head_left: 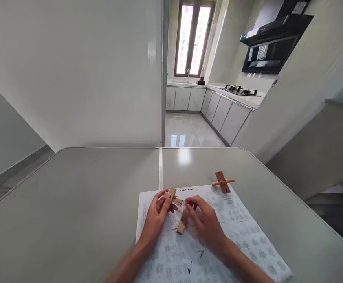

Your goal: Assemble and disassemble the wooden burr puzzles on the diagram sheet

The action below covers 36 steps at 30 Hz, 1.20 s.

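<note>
My left hand (156,214) is closed around a small wooden interlocking puzzle (173,195), made of several notched light-wood pieces crossing one another. Just right of it is my right hand (205,218), its fingers bent and the thumb and index tips slightly apart, with no piece visible between them. Below and between the hands lies a loose wooden puzzle piece (182,225) on a printed paper sheet (171,255). At the sheet's far right corner rests another crossed wooden piece (222,182), a dark flat strip with a light stick through it.
Under the sheet is a grey table (85,204) with a pale seam (160,169) down its far half. A white wall (85,74) stands behind it. Past a doorway are kitchen cabinets (221,112), a gas hob (240,90) and a black range hood (271,47).
</note>
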Motion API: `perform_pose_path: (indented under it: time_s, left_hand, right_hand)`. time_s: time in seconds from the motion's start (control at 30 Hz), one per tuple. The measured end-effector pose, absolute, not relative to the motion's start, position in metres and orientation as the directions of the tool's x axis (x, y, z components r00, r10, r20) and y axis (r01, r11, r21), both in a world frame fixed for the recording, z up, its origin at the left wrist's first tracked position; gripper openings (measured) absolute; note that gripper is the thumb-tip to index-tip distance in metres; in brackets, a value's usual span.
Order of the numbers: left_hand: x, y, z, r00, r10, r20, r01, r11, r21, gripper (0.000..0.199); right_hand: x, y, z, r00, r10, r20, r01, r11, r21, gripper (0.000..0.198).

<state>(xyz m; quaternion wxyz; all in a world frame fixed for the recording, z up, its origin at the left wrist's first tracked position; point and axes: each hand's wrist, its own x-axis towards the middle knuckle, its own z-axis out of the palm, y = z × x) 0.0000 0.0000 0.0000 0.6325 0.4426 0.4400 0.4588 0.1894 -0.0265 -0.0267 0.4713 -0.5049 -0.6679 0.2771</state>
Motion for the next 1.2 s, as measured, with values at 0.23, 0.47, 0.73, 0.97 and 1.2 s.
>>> perform_pose_path:
  time_s: [0.23, 0.47, 0.73, 0.97, 1.2]
  left_hand:
    - [0.0, 0.007, -0.007, 0.147, 0.968, -0.202, -0.372, 0.244, 0.896, 0.064]
    - [-0.002, 0.009, -0.006, 0.163, 0.962, -0.22, -0.448, 0.27, 0.852, 0.082]
    - [-0.001, 0.004, -0.009, 0.211, 0.971, -0.116, -0.225, 0.164, 0.96, 0.072]
    - [0.004, -0.007, -0.003, 0.28, 0.959, -0.037, 0.0, 0.038, 0.999, 0.056]
    - [0.006, -0.012, -0.004, 0.285, 0.959, 0.012, 0.083, -0.037, 0.996, 0.056]
  right_hand:
    - [0.2, -0.023, -0.024, -0.201, 0.929, 0.311, 0.468, 0.37, -0.803, 0.019]
    - [0.199, -0.028, -0.022, -0.384, 0.889, 0.248, 0.543, 0.435, -0.718, 0.083]
    - [0.201, -0.02, -0.03, -0.112, 0.986, 0.124, 0.181, 0.142, -0.973, 0.063]
    - [0.213, -0.01, -0.032, -0.16, 0.982, -0.101, -0.295, -0.145, -0.944, 0.059]
    - [0.212, -0.009, -0.039, -0.331, 0.94, -0.077, -0.464, -0.234, -0.855, 0.055]
